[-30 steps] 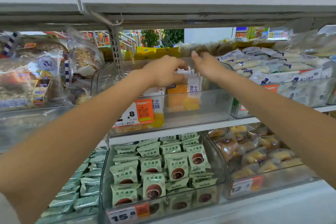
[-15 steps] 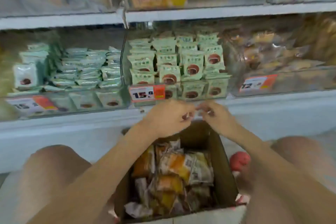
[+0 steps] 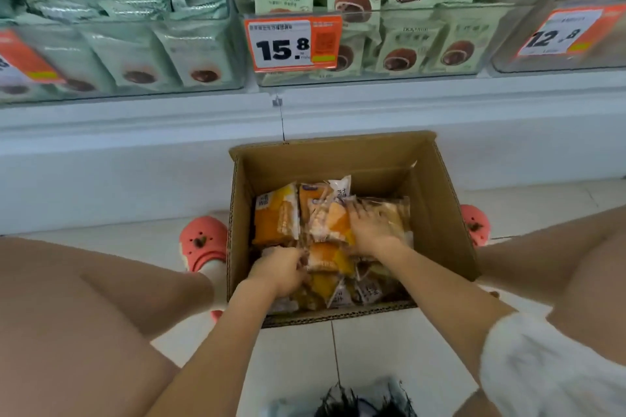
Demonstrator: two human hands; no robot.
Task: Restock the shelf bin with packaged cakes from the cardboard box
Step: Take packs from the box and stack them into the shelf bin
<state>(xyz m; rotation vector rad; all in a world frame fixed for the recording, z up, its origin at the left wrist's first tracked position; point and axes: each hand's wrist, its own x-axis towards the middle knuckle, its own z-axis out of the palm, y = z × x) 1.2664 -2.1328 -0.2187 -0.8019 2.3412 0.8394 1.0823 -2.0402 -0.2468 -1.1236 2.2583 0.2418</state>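
1. The packaged cakes, in orange and clear wrappers, lie in a loose heap inside the open cardboard box, filling its lower half.
2. The box sits on the pale tiled floor, right against the white base of the shelving, between the person's bent knees.
3. The right hand lies on top of the pile towards the box's right side, fingers spread flat over a clear-wrapped cake; it presses down on the packet and is not curled round it.
4. The left hand is lower and nearer the box's front-left corner, fingers bent, pinching the edge of an orange-and-white packet in the middle of the heap.
5. The two hands are near each other but not touching.
6. A pink clog stands just beside the box's left wall, and another pink clog shows at its right wall.
7. Above the white base, a row of clear shelf bins holds pale green packets; the middle bin shows packs printed with a round chocolate cake, and an orange price tag on its front reads 15.8.
8. The left-hand bin holds similar green packs lying flatter.
9. At the far right, another bin carries a price tag reading 12.8; its contents are too blurred to tell.
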